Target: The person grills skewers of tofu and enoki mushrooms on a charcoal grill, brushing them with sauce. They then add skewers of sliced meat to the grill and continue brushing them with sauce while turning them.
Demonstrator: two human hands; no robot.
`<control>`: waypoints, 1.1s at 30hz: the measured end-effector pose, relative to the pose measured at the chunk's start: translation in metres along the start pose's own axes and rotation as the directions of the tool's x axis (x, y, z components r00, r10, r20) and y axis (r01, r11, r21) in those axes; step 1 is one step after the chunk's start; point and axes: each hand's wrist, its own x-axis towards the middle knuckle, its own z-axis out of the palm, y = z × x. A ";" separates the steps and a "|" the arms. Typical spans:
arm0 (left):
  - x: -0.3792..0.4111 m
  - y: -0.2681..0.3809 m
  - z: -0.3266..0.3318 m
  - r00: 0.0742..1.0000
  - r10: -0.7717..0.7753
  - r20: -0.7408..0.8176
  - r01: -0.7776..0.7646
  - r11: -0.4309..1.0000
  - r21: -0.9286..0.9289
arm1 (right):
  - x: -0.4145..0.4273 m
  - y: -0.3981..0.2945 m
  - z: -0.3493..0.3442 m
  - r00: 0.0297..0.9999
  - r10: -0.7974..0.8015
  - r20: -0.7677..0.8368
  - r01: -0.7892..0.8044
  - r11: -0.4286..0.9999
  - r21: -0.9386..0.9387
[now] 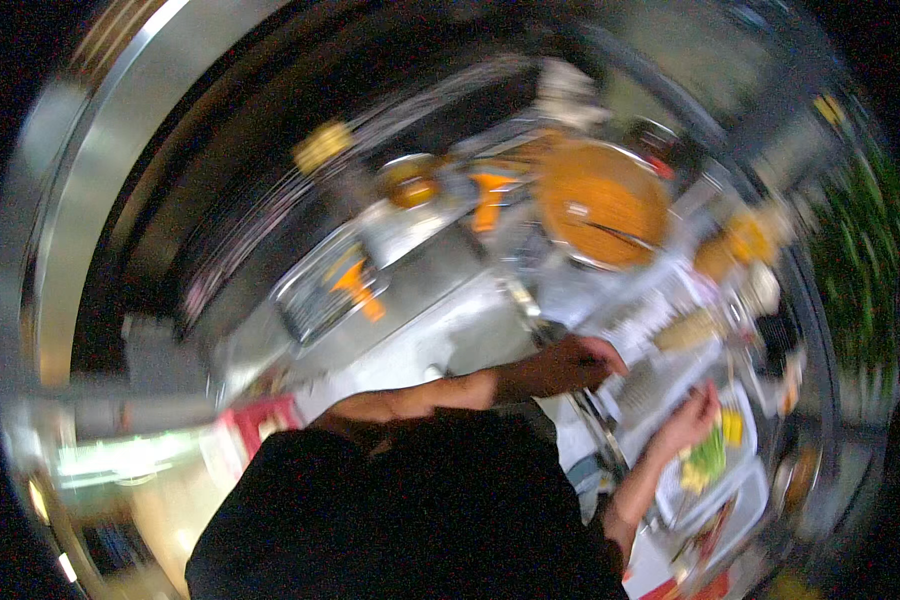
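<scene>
Motion blurs the whole head view. My left hand (598, 361) reaches across to the right, over the counter's edge; its fingers are too blurred to tell whether they hold anything. My right hand (696, 414) hovers at the upper edge of a white tray (667, 501). Inside that tray lie green food pieces (709, 454) and a yellow piece (732, 427). Whether my right fingers touch or grip something cannot be made out. Beyond my left hand stands a large round vessel (604, 199) filled with something orange, with a dark, thin utensil lying across it.
A metal tray (322, 289) at left holds an orange-handled tool (358, 290). Farther back are a round bowl (411, 182) and another orange tool (489, 196). A second tray (756, 491) adjoins the white one. Green foliage (859, 292) edges the right side.
</scene>
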 end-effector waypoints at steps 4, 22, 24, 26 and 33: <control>-0.135 0.007 -0.014 0.943 0.217 -0.252 -0.189 0.973 0.132 | -0.038 -0.086 0.039 0.967 0.062 0.249 -0.112 0.976 0.189; -0.425 -0.176 -0.232 0.178 0.280 -0.943 0.242 0.917 0.318 | -0.363 -0.065 0.318 0.204 0.563 0.801 -0.372 0.801 -0.468; -0.415 -0.210 -0.242 0.182 0.268 -0.946 0.127 0.948 0.293 | -0.372 -0.073 0.332 0.142 0.586 0.798 -0.434 0.761 -0.481; -0.405 -0.223 -0.239 0.099 0.255 -0.962 0.083 0.961 0.263 | -0.373 -0.091 0.335 0.117 0.574 0.811 -0.454 0.757 -0.470; -0.416 -0.159 -0.206 0.118 0.199 -0.973 0.448 0.864 0.230 | -0.352 -0.099 0.363 -0.027 0.520 0.854 -0.682 0.615 -0.396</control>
